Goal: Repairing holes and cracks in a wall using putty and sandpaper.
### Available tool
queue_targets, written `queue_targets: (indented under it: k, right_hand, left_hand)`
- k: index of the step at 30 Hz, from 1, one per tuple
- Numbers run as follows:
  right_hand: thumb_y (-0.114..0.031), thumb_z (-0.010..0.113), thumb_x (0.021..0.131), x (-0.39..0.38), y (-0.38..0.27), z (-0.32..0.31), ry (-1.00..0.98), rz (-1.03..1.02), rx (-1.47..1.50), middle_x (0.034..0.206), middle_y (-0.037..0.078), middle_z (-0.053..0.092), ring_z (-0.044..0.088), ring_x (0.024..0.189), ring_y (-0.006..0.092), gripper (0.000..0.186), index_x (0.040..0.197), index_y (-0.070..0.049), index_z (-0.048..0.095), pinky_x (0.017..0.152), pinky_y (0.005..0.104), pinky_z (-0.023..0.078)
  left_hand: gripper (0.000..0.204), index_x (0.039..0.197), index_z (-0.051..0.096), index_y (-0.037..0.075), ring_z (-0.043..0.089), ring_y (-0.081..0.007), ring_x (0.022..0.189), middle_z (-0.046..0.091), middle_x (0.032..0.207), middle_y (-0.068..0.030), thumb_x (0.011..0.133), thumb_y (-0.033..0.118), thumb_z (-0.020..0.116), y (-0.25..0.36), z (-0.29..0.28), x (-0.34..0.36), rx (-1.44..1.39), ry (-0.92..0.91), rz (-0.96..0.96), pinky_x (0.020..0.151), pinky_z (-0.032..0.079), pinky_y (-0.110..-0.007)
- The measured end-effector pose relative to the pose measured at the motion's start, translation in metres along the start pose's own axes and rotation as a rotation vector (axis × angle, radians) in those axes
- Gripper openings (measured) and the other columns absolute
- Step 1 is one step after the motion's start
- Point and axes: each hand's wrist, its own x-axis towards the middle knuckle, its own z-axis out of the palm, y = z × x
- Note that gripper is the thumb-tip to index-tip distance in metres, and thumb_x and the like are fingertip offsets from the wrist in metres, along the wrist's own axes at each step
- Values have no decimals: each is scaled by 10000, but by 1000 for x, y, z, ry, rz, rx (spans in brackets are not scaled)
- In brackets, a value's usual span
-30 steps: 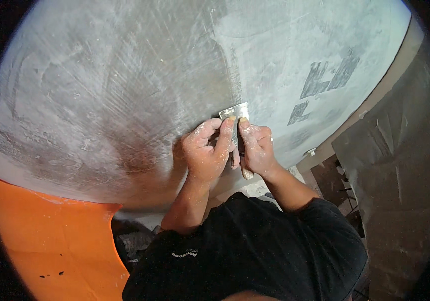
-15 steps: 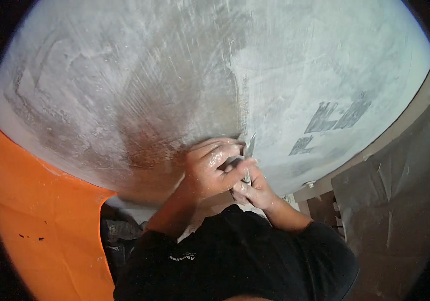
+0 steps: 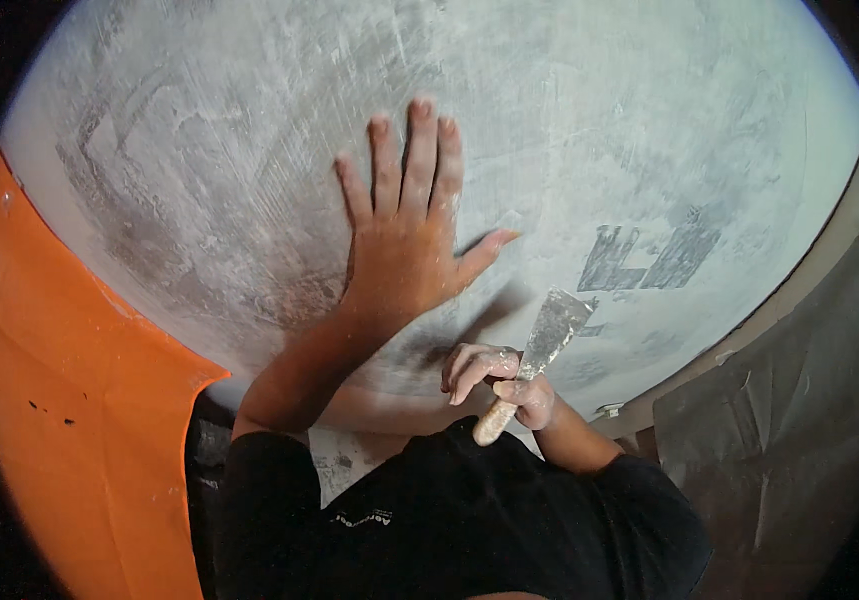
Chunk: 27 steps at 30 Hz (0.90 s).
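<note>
Both now apart: our left hand (image 3: 404,260) has moved from scraper (image 3: 556,330) to grey surface (image 3: 239,130), spread flat, holding nothing; our right hand (image 3: 532,403) alone grips handle (image 3: 493,423), scraper low before surface. Scraping seems paused, we judge.

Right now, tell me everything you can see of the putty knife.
The putty knife has a flared, metal-looking blade speckled with pale residue and a rounded tan handle, also smeared. It slants, blade up and to the right, handle end down-left in front of the black shirt. The right hand grips it near where blade meets handle. Whether the blade touches the wall is unclear.
</note>
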Motion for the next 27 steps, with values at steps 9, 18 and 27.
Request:
queue_targets:
  k: [9,18,27]
  right_hand:
    - [-208,470,943,-25,-3,-10,-130,36,112,855,148,624,604,831,276,282,850,-14,652,749,377,475]
    - [-32,466,872,-66,-3,1,-326,372,80,953,120,637,609,881,293,197,990,-36,623,758,391,494]
    - [-244,544,870,-146,69,-42,-224,171,-280,1053,148,453,445,1004,291,379,1138,13,468,918,400,359]
  left_hand:
    - [1034,1544,212,33,74,-379,1502,110,1625,-192,828,691,562,33,7,26,-21,-23,60,1155,32,-616]
    - [999,1542,255,86,74,-503,1462,134,1595,-262,800,617,661,-1,35,-69,-19,194,-177,1141,69,-653]
    - [906,1475,348,-30,60,-506,1465,190,1560,-320,863,592,593,54,6,-43,-310,-90,-190,1147,101,-633]
